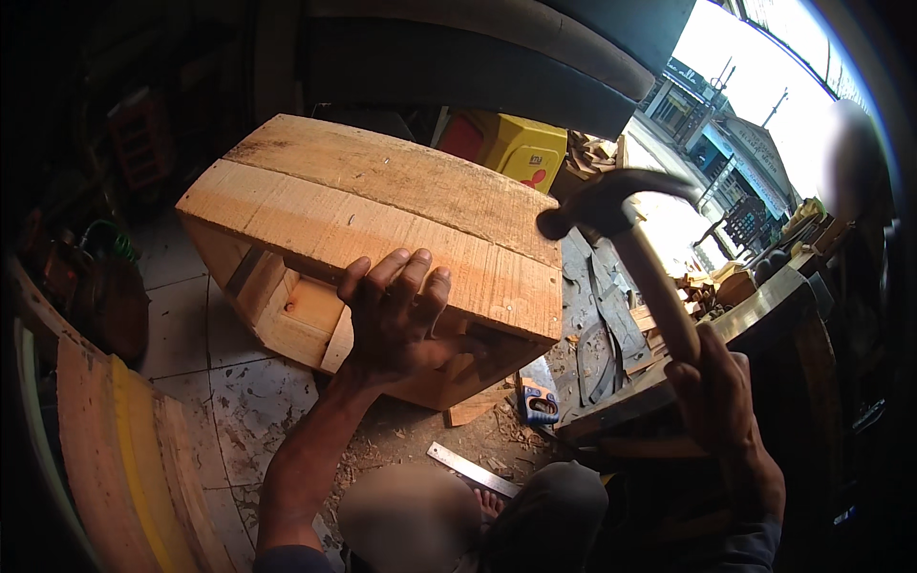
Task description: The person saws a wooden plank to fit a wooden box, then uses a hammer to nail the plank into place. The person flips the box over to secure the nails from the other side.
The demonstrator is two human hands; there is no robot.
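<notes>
A wooden box frame (pixel 382 191) stands in front of me, its top made of wide raw boards with nail heads showing near the right end. My left hand (pixel 396 310) grips the near edge of the top, fingers bent over the board and the palm against the side. Raised at the right, my right hand (pixel 716 387) is wrapped round the wooden handle of a claw hammer (pixel 611 210). The dark hammer head is next to the frame's far right corner in the picture; whether it touches the wood I cannot tell.
A handsaw (pixel 539 401) with a blue handle and a metal ruler (pixel 473 470) lie on the shaving-strewn floor. Curved wooden pieces (pixel 129 458) stand at the left. A yellow container (pixel 521 148) sits behind the frame. At the right is a cluttered workbench (pixel 764 301).
</notes>
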